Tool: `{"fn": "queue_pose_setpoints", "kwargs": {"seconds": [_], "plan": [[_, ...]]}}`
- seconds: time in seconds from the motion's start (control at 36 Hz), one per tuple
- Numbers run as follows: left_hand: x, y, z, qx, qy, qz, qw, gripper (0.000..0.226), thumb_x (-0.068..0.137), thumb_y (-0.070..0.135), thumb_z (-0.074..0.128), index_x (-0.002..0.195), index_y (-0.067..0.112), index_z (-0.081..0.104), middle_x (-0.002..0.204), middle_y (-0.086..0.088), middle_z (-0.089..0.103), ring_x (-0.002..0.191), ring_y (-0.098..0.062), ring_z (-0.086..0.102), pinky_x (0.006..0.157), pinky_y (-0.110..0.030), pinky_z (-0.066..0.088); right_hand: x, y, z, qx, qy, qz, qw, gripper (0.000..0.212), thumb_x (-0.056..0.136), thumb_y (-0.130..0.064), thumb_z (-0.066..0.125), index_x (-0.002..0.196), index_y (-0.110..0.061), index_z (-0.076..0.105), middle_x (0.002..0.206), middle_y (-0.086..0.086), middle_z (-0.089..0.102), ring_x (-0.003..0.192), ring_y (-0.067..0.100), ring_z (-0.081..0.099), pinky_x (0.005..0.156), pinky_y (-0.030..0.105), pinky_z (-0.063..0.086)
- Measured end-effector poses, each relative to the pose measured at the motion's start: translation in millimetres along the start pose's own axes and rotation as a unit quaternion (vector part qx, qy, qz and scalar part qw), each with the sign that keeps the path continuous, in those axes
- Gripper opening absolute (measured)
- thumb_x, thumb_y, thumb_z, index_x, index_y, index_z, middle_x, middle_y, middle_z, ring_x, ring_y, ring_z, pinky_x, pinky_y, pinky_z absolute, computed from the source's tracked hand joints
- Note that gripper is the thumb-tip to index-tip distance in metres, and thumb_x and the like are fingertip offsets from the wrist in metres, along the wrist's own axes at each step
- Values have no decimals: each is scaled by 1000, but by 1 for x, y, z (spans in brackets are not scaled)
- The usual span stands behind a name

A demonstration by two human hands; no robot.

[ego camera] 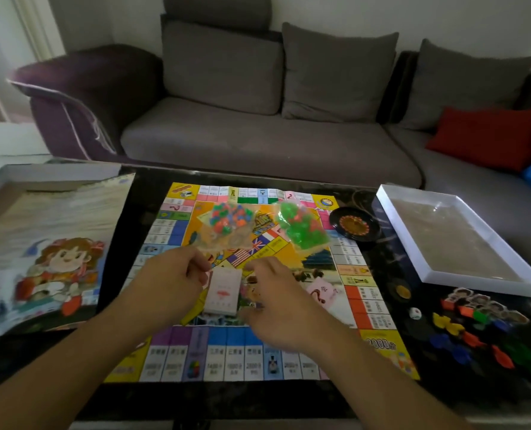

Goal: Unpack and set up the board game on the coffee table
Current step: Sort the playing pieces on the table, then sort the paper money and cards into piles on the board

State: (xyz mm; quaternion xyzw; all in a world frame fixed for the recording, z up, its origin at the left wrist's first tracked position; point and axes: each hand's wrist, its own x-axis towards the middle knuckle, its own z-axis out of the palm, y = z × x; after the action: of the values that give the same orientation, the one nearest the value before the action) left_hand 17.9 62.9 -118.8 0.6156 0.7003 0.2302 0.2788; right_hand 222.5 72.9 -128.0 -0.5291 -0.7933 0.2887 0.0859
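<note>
L hand (177, 274) pinching bag of mixed pieces (227, 226) over game board (289, 361); R hand (276, 302) loose-fingered by card deck (223, 290).

The room is dim. Soft daylight comes in from the far left, where the wall looks pale and washed out. The dark counter (140, 193) shines a little, and a pale streak of light lies along its back edge. The white box tray (462, 283) on the right is the brightest thing, with a small spot of glare inside. The front of the counter is in deep shadow. The whole picture is a bit soft and grainy. The box lid (50, 243) on the left looks smeared. Straight lines bend near the edges.
</note>
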Motion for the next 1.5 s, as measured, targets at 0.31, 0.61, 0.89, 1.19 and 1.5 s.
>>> {"fn": "queue_pose_setpoints", "kwargs": {"seconds": [0.31,0.61,0.89,1.19,1.5], "plan": [[1,-9,-13,3,-16,21,1000,19,103,12,54,105,29,61,97,12,70,91,-8,68,84,-34,60,49,-13,23,-83,-71,-38,993,103,87,-42,84,164,-18,20,161,2,31,150,26,26,121,42,34],[4,-16,-12,-26,-5,26,999,15,100,16,61,101,31,64,93,12,71,89,-6,68,81,-34,62,48,-17,24,-93,-72,13,993,105,77,-40,91,156,-19,25,141,2,35,134,24,35,111,40,44],[4,-13,-3,-11,-9,37,999,15,101,16,59,104,30,64,93,11,69,88,-5,66,79,-28,58,37,-8,5,101,-65,64,991,61,81,-24,90,123,-25,46,113,1,62,104,22,64,88,48,61],[2,-5,14,-25,-35,20,999,14,101,13,60,103,26,64,97,6,66,89,-8,64,68,-19,51,19,21,-8,145,-7,124,982,36,84,-18,88,100,-20,55,100,-8,67,89,1,65,62,13,49],[2,12,31,-175,-94,-35,979,40,90,46,76,122,32,58,116,18,66,103,-2,64,76,-19,51,20,23,-23,396,38,144,906,41,74,-2,91,109,-10,70,103,10,78,99,31,75,72,35,63]]}}
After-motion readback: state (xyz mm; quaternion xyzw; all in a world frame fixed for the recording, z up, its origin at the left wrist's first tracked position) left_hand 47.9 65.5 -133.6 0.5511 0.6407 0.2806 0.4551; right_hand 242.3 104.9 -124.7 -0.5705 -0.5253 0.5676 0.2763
